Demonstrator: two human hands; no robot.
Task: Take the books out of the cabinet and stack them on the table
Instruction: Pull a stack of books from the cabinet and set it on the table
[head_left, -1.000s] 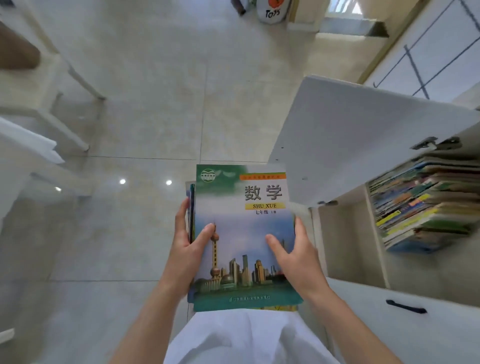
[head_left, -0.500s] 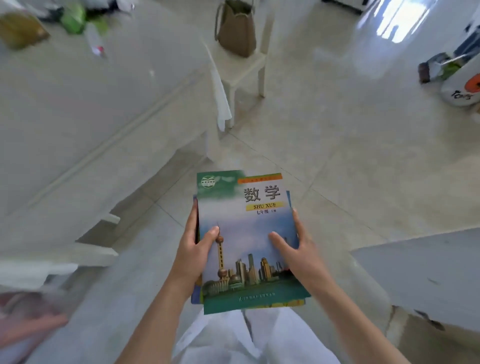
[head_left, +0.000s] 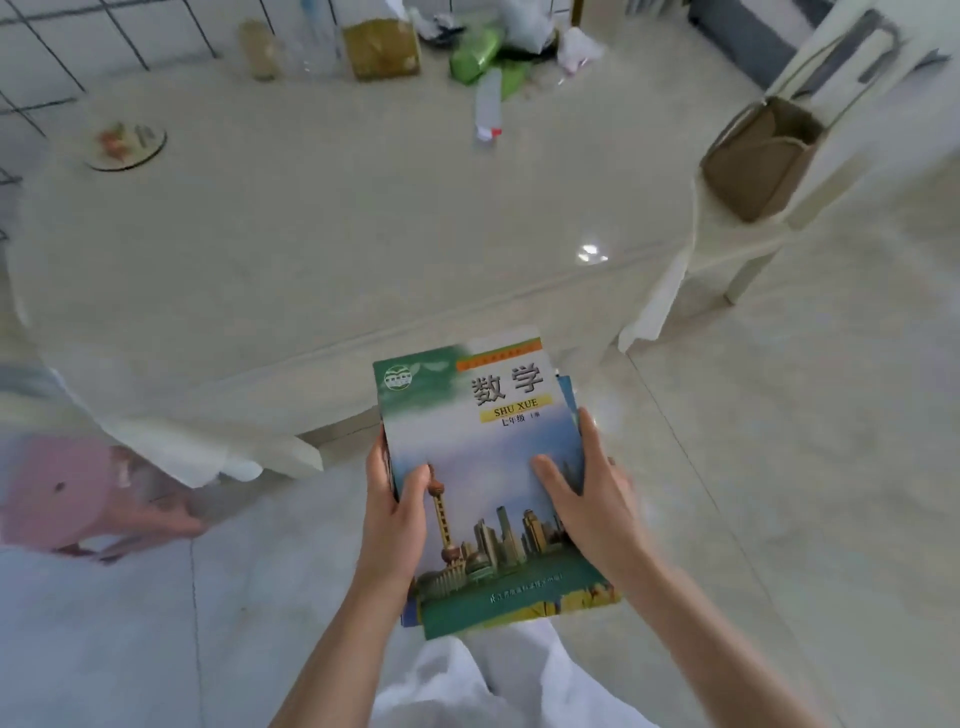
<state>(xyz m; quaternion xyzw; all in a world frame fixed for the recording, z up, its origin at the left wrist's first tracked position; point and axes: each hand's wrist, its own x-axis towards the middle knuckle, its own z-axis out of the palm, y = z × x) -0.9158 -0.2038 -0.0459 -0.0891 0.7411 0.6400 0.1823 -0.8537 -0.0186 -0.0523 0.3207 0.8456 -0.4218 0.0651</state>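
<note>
Both hands clamp a small stack of books (head_left: 483, 467) — left hand (head_left: 395, 519) on its left edge, right hand (head_left: 592, 504) on the right, thumbs on the cover — just short of the white table (head_left: 337, 234), above the floor.

— How many books (head_left: 488, 467) do you count?
— One cover shows fully; edges of more lie under it, I cannot tell how many.
— And hands?
— Two: left hand (head_left: 395, 514), right hand (head_left: 592, 509).
— Furniture?
— One table (head_left: 322, 244), one chair (head_left: 727, 249), one bag (head_left: 753, 166), one pink stool (head_left: 57, 493).
</note>
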